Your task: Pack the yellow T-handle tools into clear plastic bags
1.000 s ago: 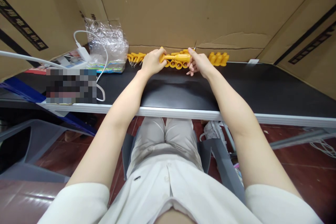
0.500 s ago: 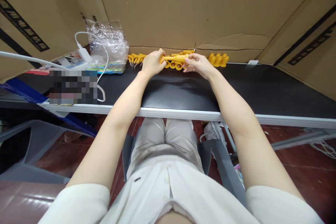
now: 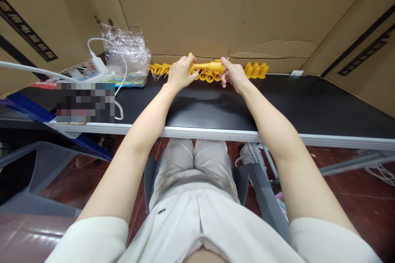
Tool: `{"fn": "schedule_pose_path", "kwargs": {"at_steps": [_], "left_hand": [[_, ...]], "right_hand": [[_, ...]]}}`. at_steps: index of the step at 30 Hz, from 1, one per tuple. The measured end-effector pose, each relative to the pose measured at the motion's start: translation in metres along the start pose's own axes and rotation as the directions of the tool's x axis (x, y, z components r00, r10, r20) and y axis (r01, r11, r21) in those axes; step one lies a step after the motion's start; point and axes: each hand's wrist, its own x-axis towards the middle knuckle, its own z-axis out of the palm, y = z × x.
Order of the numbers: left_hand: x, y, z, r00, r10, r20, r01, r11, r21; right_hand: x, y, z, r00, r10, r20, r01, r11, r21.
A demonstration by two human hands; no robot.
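Note:
A yellow plastic corkscrew [image 3: 212, 66] is held level above the back of the black table, its ribbed neck to the left and wider sleeve to the right. My left hand [image 3: 180, 72] is closed around its left end. At the other end my right hand [image 3: 235, 74] has its thumb against the sleeve's tip, the other fingers curled below. Just beneath the held piece lie several yellow tubes [image 3: 210, 77], their round openings toward me. Several yellow handles with metal spirals [image 3: 158, 70] lie left of my left hand. Both hands partly hide the corkscrew.
More yellow tubes [image 3: 256, 70] stand against the cardboard wall [image 3: 197, 12] at the right. A clear plastic bag [image 3: 128, 55], a white cable [image 3: 126, 59] and a blurred-out item [image 3: 85, 103] are at the left. The table [image 3: 212, 109] has a pale front edge.
My right hand has shifted slightly right along the sleeve, its thumb now raised at the end and its fingers curled more. My left hand stays nearly in place.

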Motion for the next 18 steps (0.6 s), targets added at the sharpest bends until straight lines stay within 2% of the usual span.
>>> {"fn": "schedule_pose_path", "kwargs": {"at_steps": [3, 6, 8, 18], "left_hand": [[0.003, -0.005, 0.006, 0.999, 0.035, -0.038, -0.035, 0.999, 0.006], [0.005, -0.009, 0.011, 0.995, 0.069, -0.066, -0.069, 0.998, 0.006], [0.005, -0.010, 0.012, 0.994, 0.080, -0.076, -0.080, 0.997, 0.004], [0.003, -0.005, 0.012, 0.997, 0.054, -0.063, -0.055, 0.998, -0.024]], "right_hand": [[-0.003, -0.009, 0.003, 0.994, 0.108, -0.016, -0.108, 0.993, 0.045], [-0.008, -0.022, 0.005, 0.962, 0.274, -0.012, -0.272, 0.959, 0.080], [-0.011, -0.029, 0.005, 0.941, 0.339, 0.005, -0.337, 0.936, 0.102], [-0.018, -0.045, 0.009, 0.915, 0.401, 0.036, -0.402, 0.905, 0.140]]}}
